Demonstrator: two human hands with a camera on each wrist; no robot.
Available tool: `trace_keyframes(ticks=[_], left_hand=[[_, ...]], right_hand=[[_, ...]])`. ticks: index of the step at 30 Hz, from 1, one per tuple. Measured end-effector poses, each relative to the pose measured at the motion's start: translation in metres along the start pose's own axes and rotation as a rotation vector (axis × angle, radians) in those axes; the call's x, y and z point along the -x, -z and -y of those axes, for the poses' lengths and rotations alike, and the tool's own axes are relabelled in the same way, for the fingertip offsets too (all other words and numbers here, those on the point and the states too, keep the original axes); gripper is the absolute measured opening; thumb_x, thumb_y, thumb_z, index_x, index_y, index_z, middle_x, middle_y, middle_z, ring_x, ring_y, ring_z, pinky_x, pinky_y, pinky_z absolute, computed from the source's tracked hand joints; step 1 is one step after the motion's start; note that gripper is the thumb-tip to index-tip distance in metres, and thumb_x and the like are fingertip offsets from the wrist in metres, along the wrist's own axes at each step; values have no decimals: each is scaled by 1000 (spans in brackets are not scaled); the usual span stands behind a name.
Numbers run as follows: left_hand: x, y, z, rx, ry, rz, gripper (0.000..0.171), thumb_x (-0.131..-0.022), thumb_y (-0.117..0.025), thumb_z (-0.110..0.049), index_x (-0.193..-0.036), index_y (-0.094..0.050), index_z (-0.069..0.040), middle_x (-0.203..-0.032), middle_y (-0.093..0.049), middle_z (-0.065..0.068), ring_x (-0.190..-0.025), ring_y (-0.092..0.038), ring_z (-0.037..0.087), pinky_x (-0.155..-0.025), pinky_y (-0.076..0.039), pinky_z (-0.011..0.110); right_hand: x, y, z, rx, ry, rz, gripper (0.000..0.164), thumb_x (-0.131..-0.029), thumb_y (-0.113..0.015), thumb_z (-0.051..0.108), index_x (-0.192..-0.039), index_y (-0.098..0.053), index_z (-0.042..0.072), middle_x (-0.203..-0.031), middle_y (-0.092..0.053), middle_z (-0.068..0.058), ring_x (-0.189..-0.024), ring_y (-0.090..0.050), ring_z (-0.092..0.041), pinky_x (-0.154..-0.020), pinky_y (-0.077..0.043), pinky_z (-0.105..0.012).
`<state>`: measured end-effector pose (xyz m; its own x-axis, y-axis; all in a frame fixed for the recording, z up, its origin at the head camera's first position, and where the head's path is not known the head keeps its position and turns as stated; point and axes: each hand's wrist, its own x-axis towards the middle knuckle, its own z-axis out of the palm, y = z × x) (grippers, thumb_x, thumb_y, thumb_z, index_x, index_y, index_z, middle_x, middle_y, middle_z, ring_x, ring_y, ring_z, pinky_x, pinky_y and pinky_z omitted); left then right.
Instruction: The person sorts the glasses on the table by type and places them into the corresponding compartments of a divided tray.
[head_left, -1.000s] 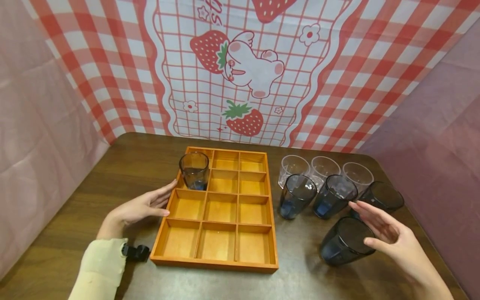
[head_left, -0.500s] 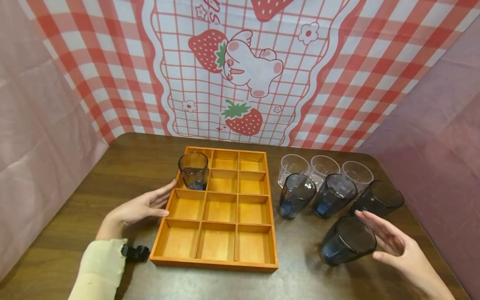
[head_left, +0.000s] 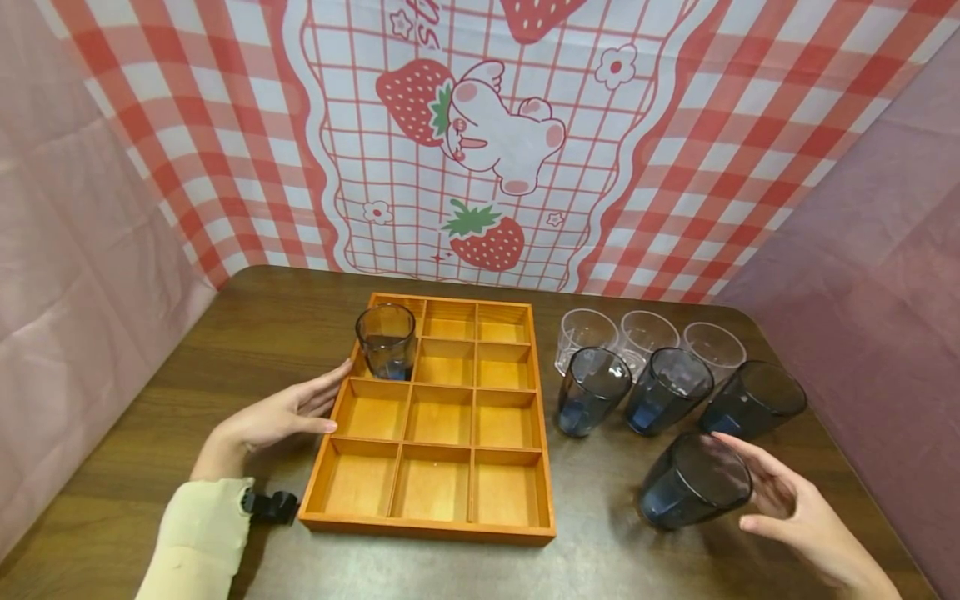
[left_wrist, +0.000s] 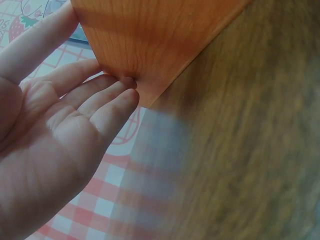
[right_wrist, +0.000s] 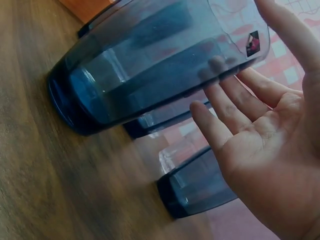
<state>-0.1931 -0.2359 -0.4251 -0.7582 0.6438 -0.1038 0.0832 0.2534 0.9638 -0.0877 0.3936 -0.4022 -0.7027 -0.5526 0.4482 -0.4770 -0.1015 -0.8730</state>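
Blue-tinted near cup [head_left: 678, 493] upright on surface [head_left: 592, 562], right of tray [head_left: 427, 531]; right hand [head_left: 797, 518] now lower, beside its rim.
Right hand loosely open, no grip yet, cup likely graspable; left hand [head_left: 281, 415] relaxed against tray.

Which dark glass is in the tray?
The dark glass in the tray's left column, second row from the back; the other four stand on the table, right of the tray.

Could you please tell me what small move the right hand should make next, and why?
The right hand should probably curl round the nearest dark glass: the hand is open at that glass's side, not yet gripping it, while the left hand rests against the tray, which holds one similar glass.
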Motion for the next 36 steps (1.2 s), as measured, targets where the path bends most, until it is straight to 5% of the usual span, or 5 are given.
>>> trace_keyframes(ticks=[5, 12, 27, 33, 36], left_hand=[[1, 0, 0, -12, 2, -6, 83, -95, -59, -9, -155, -2, -3, -161, 7, 24, -145, -2, 49, -105, -31, 6], [1, 0, 0, -31, 1, -8, 82, -96, -58, -10, -156, -2, -3, -161, 6, 24, -145, -4, 49, -116, -26, 33], [0, 1, 1, -5, -3, 1, 83, -96, -58, -10, -156, -1, -4, -161, 7, 23, -145, -2, 49, -104, -30, 4], [1, 1, 0, -20, 11, -1, 83, -96, -58, -11, -156, 0, -4, -161, 7, 23, -145, -3, 49, -116, -27, 27], [1, 1, -1, -19, 11, -4, 84, -96, -58, -11, -156, -1, -4, -161, 7, 23, -145, -3, 49, -115, -28, 26]], right_hand=[[-2, -3, -3, -27, 15, -15, 74, -78, -53, -28, -141, -14, -26, -152, -38, -22, -143, -37, -18, -114, -31, -14], [-4, -7, -4, -47, 11, -35, 76, -76, -52, -30, -142, -14, -25, -153, -37, -21, -141, -40, -18, -113, -34, -15], [-7, -26, 1, 155, -44, -287, 81, -63, -56, -39, -139, -34, -20, -140, -57, 1, -123, -58, -4, -99, -46, -11], [-14, -34, 6, 116, -25, -316, 80, -64, -57, -38, -138, -35, -20, -139, -58, 0, -119, -61, -7, -94, -50, -14], [-23, -39, 7, 28, 36, -303, 78, -65, -57, -37, -138, -34, -20, -139, -58, -7, -117, -63, -13, -90, -54, -17]])
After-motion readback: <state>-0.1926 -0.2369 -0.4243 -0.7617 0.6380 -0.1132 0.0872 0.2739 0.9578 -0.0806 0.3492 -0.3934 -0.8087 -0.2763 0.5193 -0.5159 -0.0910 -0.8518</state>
